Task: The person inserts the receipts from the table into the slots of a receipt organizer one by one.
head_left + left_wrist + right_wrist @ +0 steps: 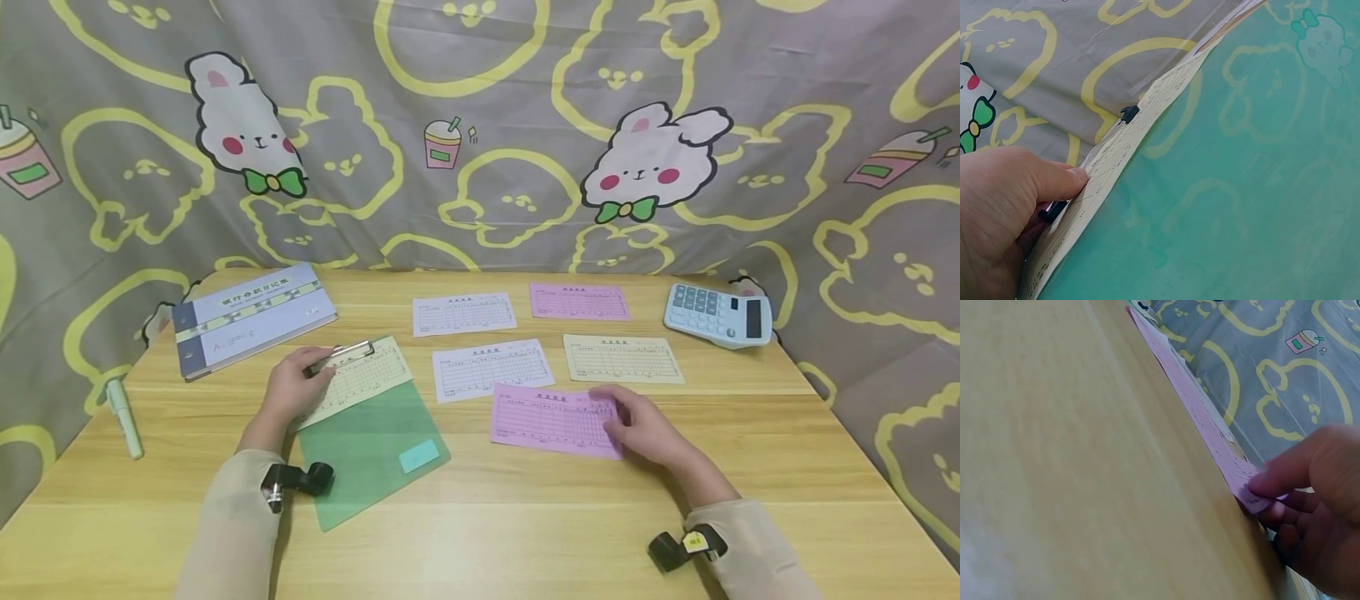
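Note:
My left hand (294,385) grips the top left of a green clipboard (360,467), its thumb (1072,182) pressing on a cream printed slip (1110,159). That slip lies along the board's top edge, beneath the metal clip (352,354). A small blue label (418,456) marks the board's lower right. With thumb and fingers, my right hand (647,427) pinches the right end of a pink printed slip (551,421). In the right wrist view, the thumb lies on top of the pink slip (1200,415) and fingers curl under its edge.
Beyond my hands lie two white slips (491,369), another cream slip (624,359) and another pink slip (579,301). A blue account book (255,317) sits back left, a pale marker (123,418) at the left, a light blue calculator (716,315) back right. A patterned curtain (480,208) borders the table.

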Available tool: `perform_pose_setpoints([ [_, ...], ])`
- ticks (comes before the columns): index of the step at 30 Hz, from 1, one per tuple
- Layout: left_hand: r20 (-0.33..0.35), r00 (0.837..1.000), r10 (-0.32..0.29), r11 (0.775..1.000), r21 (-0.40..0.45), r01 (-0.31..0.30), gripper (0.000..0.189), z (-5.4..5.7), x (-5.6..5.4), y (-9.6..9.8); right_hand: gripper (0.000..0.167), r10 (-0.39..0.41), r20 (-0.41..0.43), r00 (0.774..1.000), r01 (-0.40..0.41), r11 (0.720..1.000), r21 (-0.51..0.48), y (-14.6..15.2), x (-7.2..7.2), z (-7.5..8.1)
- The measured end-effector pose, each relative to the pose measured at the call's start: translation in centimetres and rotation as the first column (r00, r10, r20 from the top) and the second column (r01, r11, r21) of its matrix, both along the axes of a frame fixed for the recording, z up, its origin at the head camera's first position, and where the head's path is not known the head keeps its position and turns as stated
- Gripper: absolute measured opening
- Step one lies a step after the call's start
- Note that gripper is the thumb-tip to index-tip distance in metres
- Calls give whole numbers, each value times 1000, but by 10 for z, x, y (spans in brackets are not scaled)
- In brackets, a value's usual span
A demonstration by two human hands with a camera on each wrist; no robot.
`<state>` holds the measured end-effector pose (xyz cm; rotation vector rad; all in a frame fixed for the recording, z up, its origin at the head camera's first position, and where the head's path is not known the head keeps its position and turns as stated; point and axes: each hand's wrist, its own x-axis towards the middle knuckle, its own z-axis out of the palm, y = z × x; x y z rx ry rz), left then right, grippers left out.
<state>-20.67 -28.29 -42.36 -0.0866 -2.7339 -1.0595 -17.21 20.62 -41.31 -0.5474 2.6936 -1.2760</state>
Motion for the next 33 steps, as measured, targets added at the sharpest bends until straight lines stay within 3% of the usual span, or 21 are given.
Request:
perform_pose_setpoints([
  [4, 8, 1000, 4, 1000, 11, -4, 32, 0, 0, 1, 60, -20, -37, 999, 21, 999, 25, 1, -1, -1],
  [8, 19, 1000, 4, 1000, 15, -4, 32, 2, 1, 1, 61, -69, -46, 997, 70, 997, 23, 2, -4, -2],
  [21, -6, 1000, -8, 1000, 5, 8, 31, 0, -1, 0, 16, -149, -93, 984, 151, 988, 16, 0, -4, -6],
  [26, -14, 1000, -5, 1000, 7, 5, 31, 0, -1, 0, 27, -136, -47, 990, 138, 990, 27, 2, -4, -5],
  [33, -8, 1000, -4, 1000, 5, 5, 31, 0, 0, 0, 45, -101, -4, 995, 101, 994, -41, 4, -5, -3],
])
